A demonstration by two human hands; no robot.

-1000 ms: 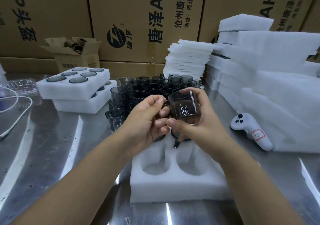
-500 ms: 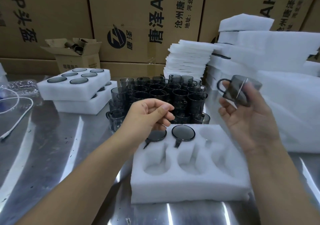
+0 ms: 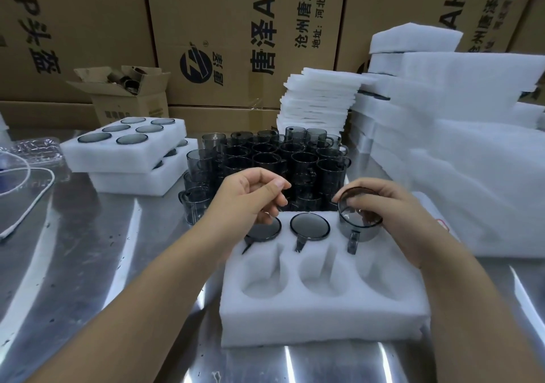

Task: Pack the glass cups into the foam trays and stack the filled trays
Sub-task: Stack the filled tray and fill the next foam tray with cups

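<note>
Behind the foam tray (image 3: 324,323), crowded glass cups (image 3: 267,154)

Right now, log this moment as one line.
right hand: grips smoky grey glass cup at back-right slot of white foam tray; left hand: curled, holds nothing

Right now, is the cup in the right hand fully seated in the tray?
Partly in: the cup has wall showing above the foam tray; right hand grips it.
</note>
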